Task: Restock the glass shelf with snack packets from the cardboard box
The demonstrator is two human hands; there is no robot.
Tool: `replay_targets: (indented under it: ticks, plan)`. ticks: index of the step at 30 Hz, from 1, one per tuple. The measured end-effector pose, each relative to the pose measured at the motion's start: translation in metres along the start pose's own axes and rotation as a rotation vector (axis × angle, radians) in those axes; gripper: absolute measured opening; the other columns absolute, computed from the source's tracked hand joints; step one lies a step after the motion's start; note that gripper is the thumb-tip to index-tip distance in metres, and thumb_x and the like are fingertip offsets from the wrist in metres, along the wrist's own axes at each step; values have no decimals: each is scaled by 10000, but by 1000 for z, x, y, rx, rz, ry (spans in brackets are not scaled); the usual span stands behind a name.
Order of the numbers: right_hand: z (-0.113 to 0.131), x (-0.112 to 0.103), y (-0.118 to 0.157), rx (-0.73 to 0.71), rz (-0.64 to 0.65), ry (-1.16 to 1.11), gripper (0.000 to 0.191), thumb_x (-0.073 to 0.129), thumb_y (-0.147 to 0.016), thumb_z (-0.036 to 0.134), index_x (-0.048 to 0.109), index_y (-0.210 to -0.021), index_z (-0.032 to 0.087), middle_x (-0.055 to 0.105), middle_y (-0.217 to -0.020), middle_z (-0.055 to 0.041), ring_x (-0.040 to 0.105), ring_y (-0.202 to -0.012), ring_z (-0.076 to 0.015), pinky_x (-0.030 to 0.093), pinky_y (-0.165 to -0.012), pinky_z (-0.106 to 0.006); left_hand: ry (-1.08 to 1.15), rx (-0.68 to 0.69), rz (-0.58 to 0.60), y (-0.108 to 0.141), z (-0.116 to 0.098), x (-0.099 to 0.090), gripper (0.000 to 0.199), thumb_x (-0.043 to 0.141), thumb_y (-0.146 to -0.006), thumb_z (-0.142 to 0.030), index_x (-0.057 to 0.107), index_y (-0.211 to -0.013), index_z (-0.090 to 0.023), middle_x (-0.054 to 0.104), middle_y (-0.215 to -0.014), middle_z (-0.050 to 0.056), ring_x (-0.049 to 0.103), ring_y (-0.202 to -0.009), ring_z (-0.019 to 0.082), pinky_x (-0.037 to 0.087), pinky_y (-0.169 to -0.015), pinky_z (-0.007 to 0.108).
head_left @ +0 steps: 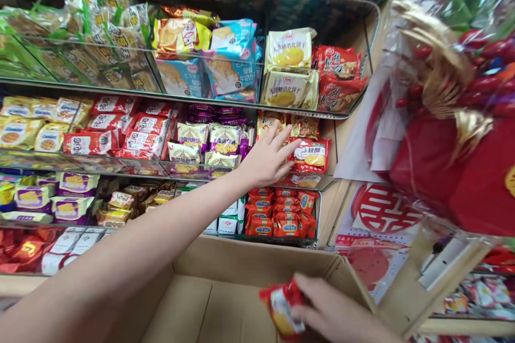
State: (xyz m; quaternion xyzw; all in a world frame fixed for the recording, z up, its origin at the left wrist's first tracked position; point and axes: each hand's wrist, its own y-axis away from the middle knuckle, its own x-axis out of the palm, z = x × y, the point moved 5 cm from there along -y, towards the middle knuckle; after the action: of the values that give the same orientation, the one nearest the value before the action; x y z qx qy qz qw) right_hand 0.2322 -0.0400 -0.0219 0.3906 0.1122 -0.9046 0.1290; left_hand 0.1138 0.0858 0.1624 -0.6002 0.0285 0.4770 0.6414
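Observation:
My left hand reaches over the shelf's third compartment row, fingers spread, beside a red-edged snack packet at the compartment's right end. Its fingertips lie over the packets there, and whether they press on them is hard to tell. Low in the view, my right hand grips a red snack packet by its right side, over the cardboard box. That packet is slightly blurred, and a yellow patch shows on its lower part.
Shelves with clear dividers hold blue packets, cream packets and small orange-red packets. Red wrapped decorations hang at the right. Below them is a round red paper cutout.

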Motion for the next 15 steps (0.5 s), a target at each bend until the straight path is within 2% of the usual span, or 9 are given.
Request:
replay_targets:
  ticks: [2,3,5,7,8,9,11,13,15]
  plan:
    - [8,-30,-7,-3,-89,-196,231,514,-829,396,566,-892,180,647,-871,-56,588,-773,-177,479,-712,-299,213,26,-66,16,-17,-9,411,416,-876,-245,442,-1275,-145,376,-1399,143,215,-1342,263,188,-1094,449]
    - [12,-44,-10,-13,-158,-334,257,475,-854,405,534,-978,188,636,-965,-67,586,-842,-181,478,-765,-312,399,-19,-108,27,-27,-14,416,410,-880,-237,412,-1288,-153,405,-1375,146,303,-1304,241,237,-1081,438]
    - [17,-63,-12,-43,-290,-598,313,476,-858,428,474,-1077,204,608,-1072,-73,583,-908,-176,477,-818,-325,830,-301,-106,48,-45,-12,478,421,-897,-287,297,-1349,-196,427,-1354,141,411,-1232,228,348,-1020,421]
    - [20,-70,-13,-67,-382,-753,342,522,-835,433,461,-1085,207,609,-1073,-76,599,-871,-171,501,-770,-316,1254,-565,31,68,-70,1,646,501,-866,-352,156,-1393,-208,465,-1314,154,490,-1156,234,452,-915,398]
    - [21,-71,-13,-73,-412,-789,345,544,-822,432,464,-1072,207,622,-1041,-74,608,-827,-168,512,-720,-304,1402,-658,82,74,-81,7,703,553,-836,-367,151,-1390,-206,493,-1286,153,522,-1115,234,484,-861,376]
    - [22,-70,-13,-78,-435,-807,344,563,-811,430,466,-1057,210,636,-997,-67,613,-776,-161,516,-670,-289,1512,-735,130,79,-90,11,728,602,-798,-383,196,-1371,-191,536,-1235,150,564,-1047,232,514,-787,350]
    - [24,-68,-14,-73,-474,-797,338,597,-786,431,475,-1015,215,656,-893,-40,602,-663,-138,501,-565,-248,1622,-845,178,81,-95,16,650,682,-716,-410,391,-1239,-155,630,-1060,112,630,-856,200,532,-628,286]
    - [24,-72,-13,-52,-536,-744,303,607,-774,444,513,-926,199,648,-778,-14,567,-597,-113,477,-518,-214,1652,-911,218,79,-90,17,542,733,-644,-430,521,-1047,-136,664,-876,54,633,-683,148,510,-520,231]
    - [23,-77,-13,-22,-600,-721,296,614,-762,456,544,-832,177,627,-715,-4,544,-587,-99,464,-512,-192,1650,-918,251,76,-81,15,508,767,-595,-423,561,-960,-135,665,-792,20,620,-617,116,495,-488,201]
